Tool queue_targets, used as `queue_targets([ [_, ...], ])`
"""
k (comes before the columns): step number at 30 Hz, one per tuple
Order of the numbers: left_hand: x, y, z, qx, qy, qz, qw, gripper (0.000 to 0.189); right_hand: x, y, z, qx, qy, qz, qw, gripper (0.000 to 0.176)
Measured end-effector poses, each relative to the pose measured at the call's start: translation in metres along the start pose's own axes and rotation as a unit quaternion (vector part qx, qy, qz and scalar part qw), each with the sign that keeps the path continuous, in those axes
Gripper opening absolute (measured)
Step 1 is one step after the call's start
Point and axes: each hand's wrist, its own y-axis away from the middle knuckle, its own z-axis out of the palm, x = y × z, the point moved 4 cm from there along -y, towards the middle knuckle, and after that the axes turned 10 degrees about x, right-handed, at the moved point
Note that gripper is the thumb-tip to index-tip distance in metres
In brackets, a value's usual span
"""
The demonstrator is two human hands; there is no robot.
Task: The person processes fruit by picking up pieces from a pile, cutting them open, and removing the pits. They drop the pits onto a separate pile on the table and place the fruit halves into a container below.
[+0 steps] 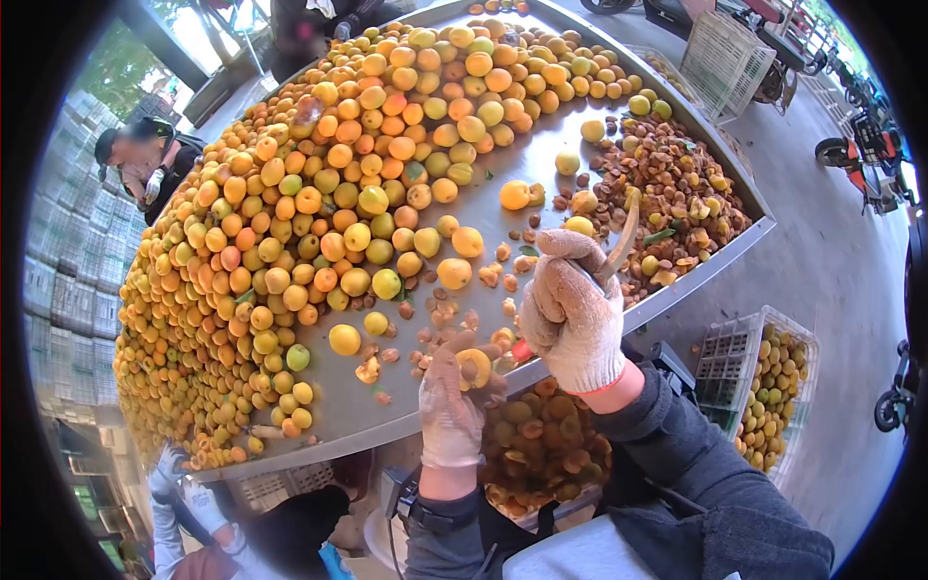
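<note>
My left hand, in a pale work glove, is closed around an apricot by the table's near edge. Its fingers are slightly blurred. My right hand, in a stained pale glove, grips a slim curved tool just above and to the right. The tool's tan end rises out of the fist, and a red part shows below it toward the apricot. Its working tip is not clear. Loose pits and torn fruit lie on the metal table around my hands.
Whole apricots are heaped across the table's left and far sides. Pits and scraps pile at the right corner. Below the edge stands a container of opened apricots; a crate of apricots is at right. A co-worker's gloved hands are lower left.
</note>
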Motion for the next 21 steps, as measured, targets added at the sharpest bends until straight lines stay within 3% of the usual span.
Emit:
queue_targets([
  [3, -0.008, 0.003, 0.007, 0.005, -0.035, -0.002, 0.999, 0.046, -0.003, 0.005, 0.003, 0.016, -0.024, -0.015, 0.999, 0.022],
  [5, -0.011, 0.004, 0.010, 0.010, -0.041, -0.005, 0.999, 0.047, -0.006, 0.010, 0.007, -0.022, 0.086, -0.077, 0.993, 0.020],
  [7, -0.008, 0.006, 0.016, 0.000, -0.092, 0.015, 0.996, 0.041, -0.004, 0.014, 0.005, -0.034, 0.094, -0.107, 0.989, 0.020],
  [8, -0.015, 0.004, 0.016, -0.001, -0.093, 0.014, 0.996, 0.041, -0.005, 0.016, 0.005, -0.071, 0.153, -0.158, 0.973, 0.019],
  [10, -0.025, -0.001, 0.010, 0.046, -0.135, 0.145, 0.979, 0.033, -0.008, 0.024, 0.007, -0.107, 0.231, -0.207, 0.945, 0.021],
  [11, -0.027, 0.001, 0.015, 0.045, -0.137, 0.143, 0.979, 0.033, -0.008, 0.024, 0.006, -0.104, 0.231, -0.207, 0.945, 0.021],
  [13, -0.028, 0.004, 0.022, 0.066, 0.008, 0.104, 0.992, 0.035, -0.007, 0.027, 0.016, -0.216, 0.324, -0.316, 0.865, 0.021],
  [15, -0.032, 0.003, 0.018, 0.064, 0.022, 0.106, 0.992, 0.039, -0.009, 0.026, 0.018, -0.196, 0.303, -0.312, 0.879, 0.021],
  [17, -0.032, 0.003, 0.016, 0.112, -0.019, 0.069, 0.991, 0.035, -0.007, 0.018, 0.017, -0.194, 0.268, -0.217, 0.919, 0.021],
  [19, -0.044, -0.005, 0.008, 0.096, -0.043, 0.094, 0.990, 0.031, -0.006, 0.012, 0.020, -0.188, 0.267, -0.223, 0.919, 0.023],
  [21, -0.052, -0.010, 0.004, 0.081, -0.068, 0.119, 0.987, 0.028, -0.005, 0.016, 0.028, -0.220, 0.351, -0.209, 0.886, 0.024],
])
